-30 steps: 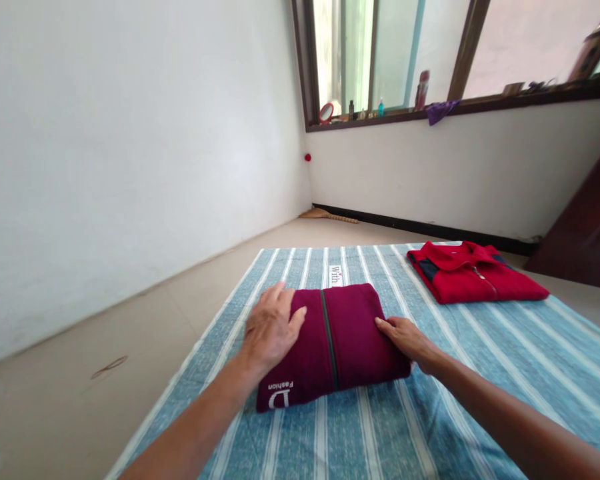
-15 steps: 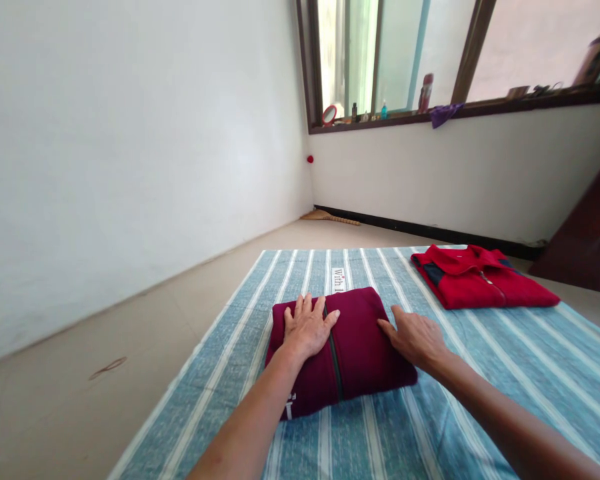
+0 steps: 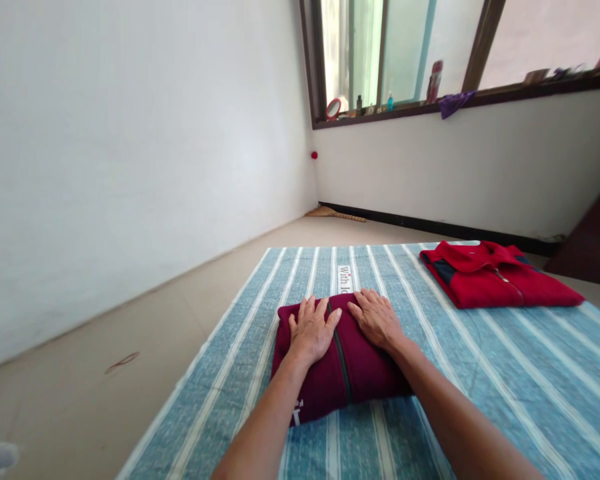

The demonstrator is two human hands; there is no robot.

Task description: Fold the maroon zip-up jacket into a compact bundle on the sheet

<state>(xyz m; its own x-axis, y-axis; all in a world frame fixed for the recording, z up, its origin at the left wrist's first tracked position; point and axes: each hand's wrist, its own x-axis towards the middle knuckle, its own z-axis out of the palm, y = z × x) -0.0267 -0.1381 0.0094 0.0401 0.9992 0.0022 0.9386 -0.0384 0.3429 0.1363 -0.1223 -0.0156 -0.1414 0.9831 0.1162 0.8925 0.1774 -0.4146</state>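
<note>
A folded maroon zip-up jacket (image 3: 375, 373) lies on the blue and white striped cloth (image 3: 220, 373), its dark zip running down the middle. My left hand (image 3: 313, 333) rests flat on the jacket, left of the zip, with fingers spread toward the far edge. On the other side of the zip, my right hand (image 3: 377, 320) also lies flat, fingers pointing away from me. White lettering shows at the jacket's near left corner. Both forearms cover parts of its sides.
A folded red jacket (image 3: 510, 277) with dark panels lies at the cloth's far right. A broom (image 3: 330, 213) is on the floor by the wall corner. The windowsill holds a round mirror (image 3: 333, 109), a bottle (image 3: 434, 81) and a purple cloth (image 3: 454, 103).
My right hand has moved from the maroon jacket's right edge up onto its top, to the left. My left hand stays flat on it. The view has shifted slightly.
</note>
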